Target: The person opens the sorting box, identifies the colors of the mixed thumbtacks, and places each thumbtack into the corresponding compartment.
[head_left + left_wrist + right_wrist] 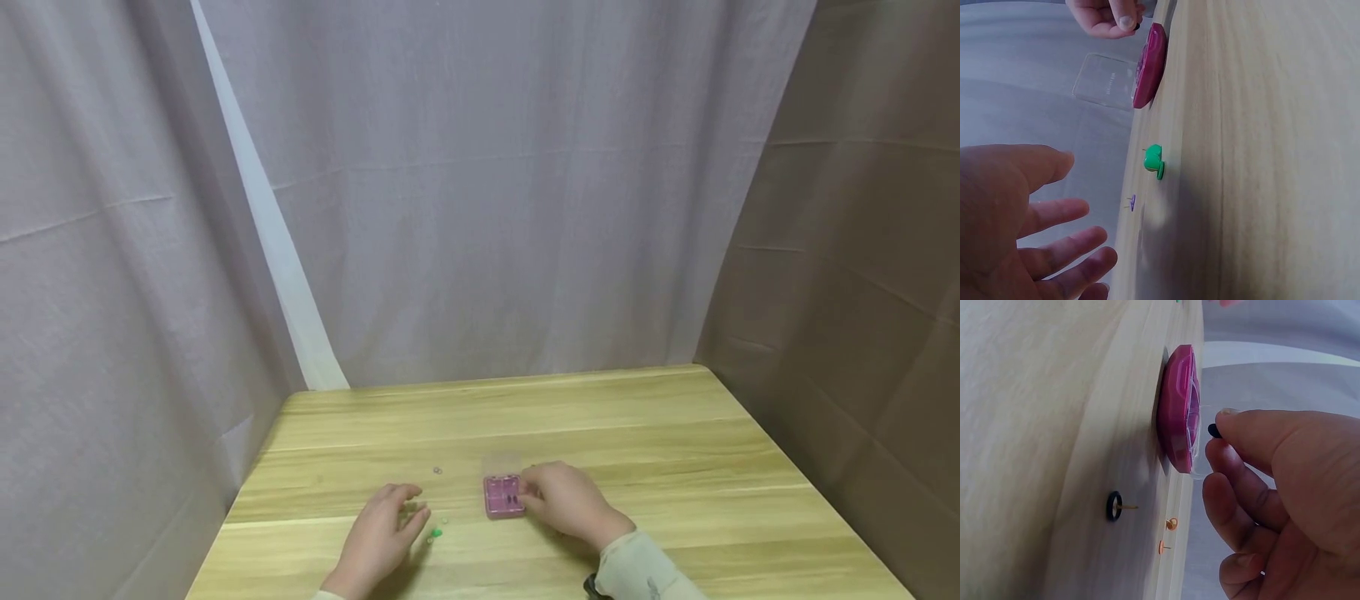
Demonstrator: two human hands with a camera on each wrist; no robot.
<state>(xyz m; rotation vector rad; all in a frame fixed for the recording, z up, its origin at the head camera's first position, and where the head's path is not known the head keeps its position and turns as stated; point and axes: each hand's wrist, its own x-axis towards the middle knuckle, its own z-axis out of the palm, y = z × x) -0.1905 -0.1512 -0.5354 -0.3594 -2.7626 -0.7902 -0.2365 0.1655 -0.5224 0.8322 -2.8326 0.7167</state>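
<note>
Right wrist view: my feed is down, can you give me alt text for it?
The right hand pinches a small black piece between thumb and finger, close to the open side of a pink box. On the wooden table lie a black tack, its pin pointing away from the wood, and two orange tacks.

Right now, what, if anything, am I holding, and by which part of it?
Your right hand pinches what looks like a black thumbtack; which part is gripped is hidden. Your left hand holds nothing.
</note>
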